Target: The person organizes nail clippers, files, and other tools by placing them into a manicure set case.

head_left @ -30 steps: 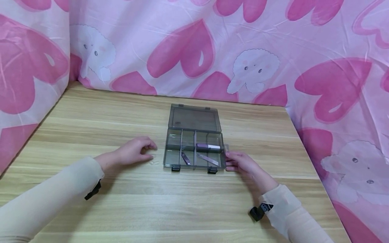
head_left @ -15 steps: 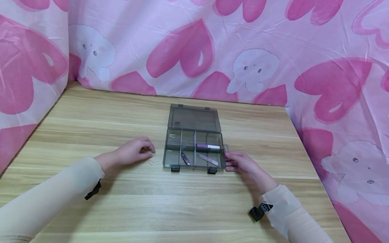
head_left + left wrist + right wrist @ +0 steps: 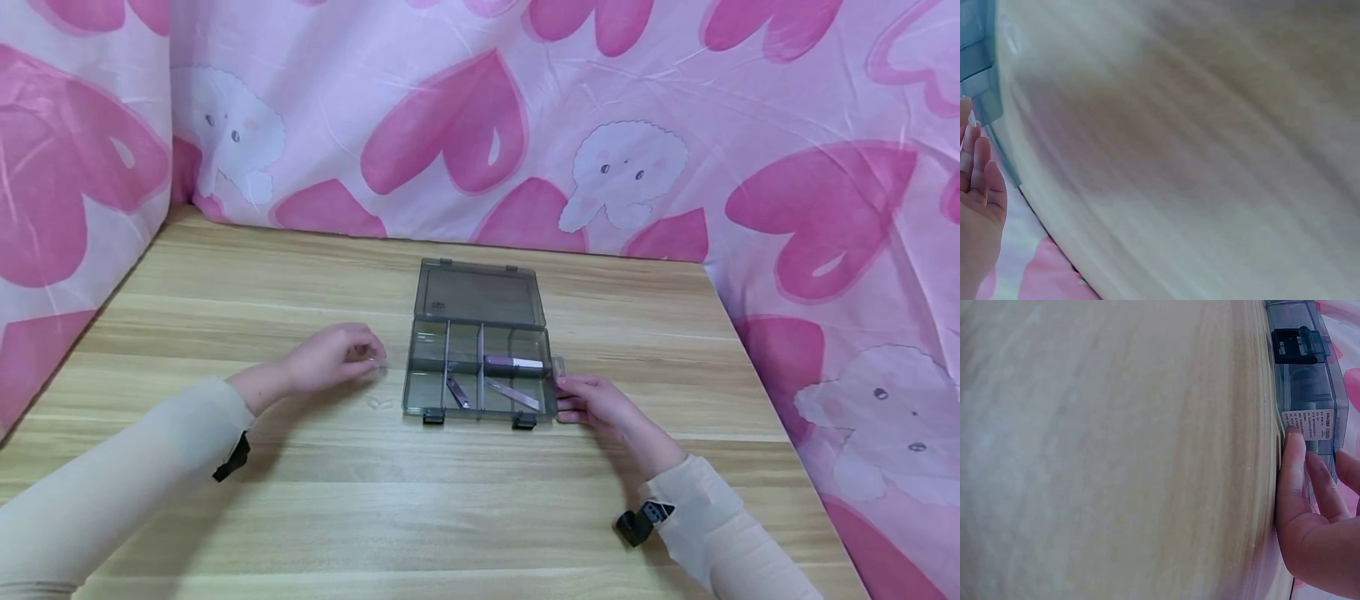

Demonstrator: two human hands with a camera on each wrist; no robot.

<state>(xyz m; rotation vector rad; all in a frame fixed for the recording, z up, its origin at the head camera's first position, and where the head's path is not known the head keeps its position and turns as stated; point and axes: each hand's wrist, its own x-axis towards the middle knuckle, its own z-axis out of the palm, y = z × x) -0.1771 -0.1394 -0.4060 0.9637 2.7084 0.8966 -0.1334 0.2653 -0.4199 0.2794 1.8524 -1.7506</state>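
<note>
A smoky grey compartment box [image 3: 465,343] lies with its lid [image 3: 480,292] folded back. A purple tube with a white end [image 3: 513,364] lies in its right part. A nail clipper [image 3: 457,392] and slanted tweezers [image 3: 513,394] lie in front compartments. To the left of the box, my left hand [image 3: 330,358] pinches a small clear piece [image 3: 379,367] at its fingertips, above the table. More small clear pieces [image 3: 379,403] lie below it. My right hand [image 3: 596,402] touches the box's right side; in the right wrist view its fingers [image 3: 1294,450] reach a white label [image 3: 1310,425].
The wood-grain table [image 3: 420,517] carries the box near its middle. Two black latches [image 3: 433,417] stick out from the box's front edge. A pink heart-patterned cloth [image 3: 300,108] hangs behind the table and along both sides.
My left hand has lifted slightly from the table with a small clear piece in its fingertips, leaving other pieces behind. The right hand and the box have stayed in place.
</note>
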